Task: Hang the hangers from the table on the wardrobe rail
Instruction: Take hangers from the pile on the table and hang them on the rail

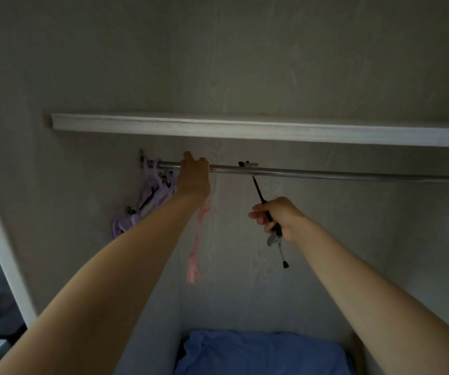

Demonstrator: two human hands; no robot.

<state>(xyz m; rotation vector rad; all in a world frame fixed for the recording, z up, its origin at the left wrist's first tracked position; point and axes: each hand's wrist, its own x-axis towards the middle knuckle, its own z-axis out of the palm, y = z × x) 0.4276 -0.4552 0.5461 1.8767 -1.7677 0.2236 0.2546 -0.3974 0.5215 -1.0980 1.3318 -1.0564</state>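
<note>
Two bare arms were raised into a dim wardrobe. The left hand (pixel 194 176) was laid over the metal rail (pixel 326 174), its fingers curled around the bar near the left end. Below that hand a pink hanger (pixel 197 250) was seen hanging down past the wrist; whether it was held by the hand or hung from the rail could not be told, since its top was hidden behind the hand.

The right hand (pixel 279 219) was held lower, well below the rail, with its fingers wrapped around the lower part of one black hanger (pixel 268 212). That hanger was tilted, its thin upper end reaching up to the underside of the rail. One metal clip (pixel 273 239) and a black-tipped end were seen sticking out beneath the fist. A small black hook piece (pixel 246 164) was resting on top of the rail just above the hanger's upper end.

At the far left end of the rail a bunch of lilac hangers (pixel 147 201) had been hung close together against the side wall; their exact number could not be counted, as they overlapped. One shelf (pixel 245 128) was fixed above the rail. One blue cloth (pixel 258 353) was lying at the bottom of the wardrobe.
</note>
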